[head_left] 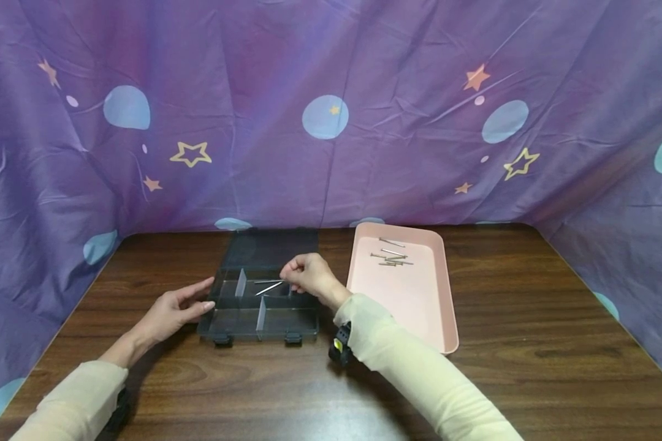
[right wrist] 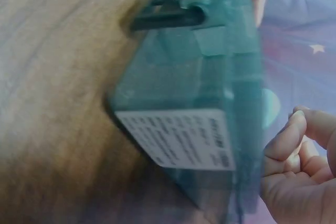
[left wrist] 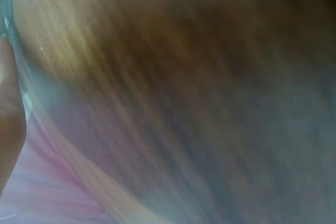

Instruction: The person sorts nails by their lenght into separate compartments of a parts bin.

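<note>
Head view: right hand over divided box, fingers together.

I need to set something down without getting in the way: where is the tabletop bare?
The widest bare patch of tabletop runs from the pink tray to the right edge. Another lies in front of the dark box, between the sleeves. It is crowded at the box, with the left hand at its left side and the right hand over it.
</note>
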`<state>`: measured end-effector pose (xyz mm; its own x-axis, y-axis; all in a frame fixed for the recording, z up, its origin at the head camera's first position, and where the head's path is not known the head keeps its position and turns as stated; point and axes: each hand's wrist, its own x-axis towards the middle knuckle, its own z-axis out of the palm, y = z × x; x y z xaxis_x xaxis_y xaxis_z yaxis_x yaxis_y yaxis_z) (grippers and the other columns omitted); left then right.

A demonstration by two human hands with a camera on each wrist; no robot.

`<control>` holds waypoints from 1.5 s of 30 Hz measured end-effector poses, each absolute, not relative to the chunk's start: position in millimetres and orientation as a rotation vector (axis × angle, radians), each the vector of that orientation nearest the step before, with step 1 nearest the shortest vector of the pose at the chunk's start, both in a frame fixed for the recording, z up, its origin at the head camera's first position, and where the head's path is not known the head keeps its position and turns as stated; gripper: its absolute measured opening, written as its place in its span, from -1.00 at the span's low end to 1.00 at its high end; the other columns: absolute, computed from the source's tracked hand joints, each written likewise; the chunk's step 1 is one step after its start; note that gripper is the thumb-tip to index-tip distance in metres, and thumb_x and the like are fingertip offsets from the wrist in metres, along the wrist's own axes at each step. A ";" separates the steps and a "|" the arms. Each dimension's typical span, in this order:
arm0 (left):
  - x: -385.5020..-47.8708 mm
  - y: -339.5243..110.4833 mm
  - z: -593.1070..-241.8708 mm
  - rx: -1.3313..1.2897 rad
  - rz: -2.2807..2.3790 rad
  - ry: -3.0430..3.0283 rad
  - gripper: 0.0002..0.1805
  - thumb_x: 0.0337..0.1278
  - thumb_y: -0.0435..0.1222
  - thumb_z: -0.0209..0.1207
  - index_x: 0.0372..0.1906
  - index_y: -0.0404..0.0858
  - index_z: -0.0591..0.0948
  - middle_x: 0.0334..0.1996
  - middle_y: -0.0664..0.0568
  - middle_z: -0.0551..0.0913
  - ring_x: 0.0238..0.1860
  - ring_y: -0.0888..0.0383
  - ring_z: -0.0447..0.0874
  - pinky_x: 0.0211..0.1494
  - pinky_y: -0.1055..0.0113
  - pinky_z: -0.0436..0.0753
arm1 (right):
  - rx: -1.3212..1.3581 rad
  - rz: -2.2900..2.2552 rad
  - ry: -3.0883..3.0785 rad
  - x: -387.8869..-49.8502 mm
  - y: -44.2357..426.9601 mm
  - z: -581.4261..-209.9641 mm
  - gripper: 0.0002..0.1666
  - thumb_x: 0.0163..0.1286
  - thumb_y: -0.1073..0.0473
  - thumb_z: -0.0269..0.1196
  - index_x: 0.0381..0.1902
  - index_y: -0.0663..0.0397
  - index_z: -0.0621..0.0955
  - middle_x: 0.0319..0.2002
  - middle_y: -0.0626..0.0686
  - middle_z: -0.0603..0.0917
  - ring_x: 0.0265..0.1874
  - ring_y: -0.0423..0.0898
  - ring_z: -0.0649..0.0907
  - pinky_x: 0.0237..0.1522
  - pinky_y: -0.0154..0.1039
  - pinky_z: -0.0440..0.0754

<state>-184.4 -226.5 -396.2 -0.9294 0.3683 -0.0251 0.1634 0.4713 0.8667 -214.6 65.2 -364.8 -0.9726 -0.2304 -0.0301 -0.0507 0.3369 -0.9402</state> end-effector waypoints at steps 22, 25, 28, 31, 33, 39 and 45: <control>-184.9 -226.6 -395.7 0.531 1.455 2.534 -0.35 0.28 -0.27 0.13 0.37 -0.42 0.22 0.22 -0.49 0.33 -0.18 0.50 0.55 -0.16 0.40 0.65 | 0.347 -2.156 2.261 -240.5 198.2 -342.9 -0.91 0.39 0.28 0.12 -0.34 0.18 0.51 -0.70 -0.15 0.46 -0.71 -0.35 0.45 -0.64 -0.52 0.46; -184.8 -226.7 -396.3 0.523 1.463 2.534 -0.36 0.27 -0.28 0.14 0.37 -0.44 0.22 0.22 -0.50 0.33 -0.20 0.51 0.55 -0.16 0.41 0.65 | 0.400 -2.107 2.329 -238.4 216.8 -347.3 -0.87 0.41 0.27 0.10 -0.37 0.18 0.50 -0.70 -0.15 0.47 -0.69 -0.34 0.46 -0.62 -0.51 0.45; -184.5 -226.6 -396.1 0.510 1.460 2.530 -0.35 0.27 -0.27 0.14 0.37 -0.44 0.22 0.23 -0.49 0.32 -0.19 0.52 0.54 -0.16 0.41 0.65 | 0.443 -2.045 2.405 -236.0 230.2 -351.8 -0.79 0.40 0.30 0.08 -0.48 0.17 0.48 -0.72 -0.16 0.48 -0.71 -0.35 0.45 -0.64 -0.53 0.41; -184.1 -226.3 -395.9 0.498 1.458 2.525 -0.34 0.27 -0.25 0.14 0.37 -0.43 0.22 0.25 -0.47 0.31 -0.17 0.54 0.52 -0.15 0.42 0.64 | 0.461 -2.024 2.438 -234.6 238.3 -355.7 -0.76 0.38 0.33 0.08 -0.53 0.18 0.48 -0.76 -0.16 0.48 -0.75 -0.37 0.45 -0.68 -0.54 0.39; -183.8 -226.0 -395.9 0.494 1.457 2.526 -0.34 0.27 -0.25 0.14 0.37 -0.43 0.22 0.26 -0.45 0.31 -0.17 0.55 0.51 -0.15 0.42 0.64 | 0.475 -2.026 2.442 -233.8 241.1 -357.3 -0.78 0.37 0.34 0.08 -0.52 0.20 0.48 -0.77 -0.16 0.48 -0.77 -0.37 0.46 -0.68 -0.54 0.43; -183.6 -225.8 -395.8 0.491 1.457 2.518 -0.33 0.27 -0.25 0.14 0.38 -0.42 0.21 0.26 -0.44 0.30 -0.17 0.54 0.51 -0.15 0.41 0.64 | 0.546 -1.989 2.460 -232.9 246.7 -361.0 -0.88 0.37 0.31 0.08 -0.39 0.22 0.50 -0.77 -0.18 0.48 -0.76 -0.37 0.48 -0.65 -0.54 0.49; -184.1 -225.8 -395.2 0.495 1.443 2.523 -0.33 0.27 -0.24 0.14 0.39 -0.40 0.21 0.25 -0.45 0.31 -0.15 0.49 0.53 -0.14 0.38 0.66 | 0.582 -2.015 2.441 -231.9 251.4 -363.6 -0.86 0.36 0.32 0.08 -0.43 0.23 0.47 -0.80 -0.17 0.49 -0.80 -0.38 0.48 -0.69 -0.54 0.48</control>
<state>-184.1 -225.8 -395.2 -0.9255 0.3787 -0.0020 0.1903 0.4698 0.8620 -231.9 251.4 -363.6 -0.9317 0.3221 -0.1681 0.2261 0.1519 -0.9622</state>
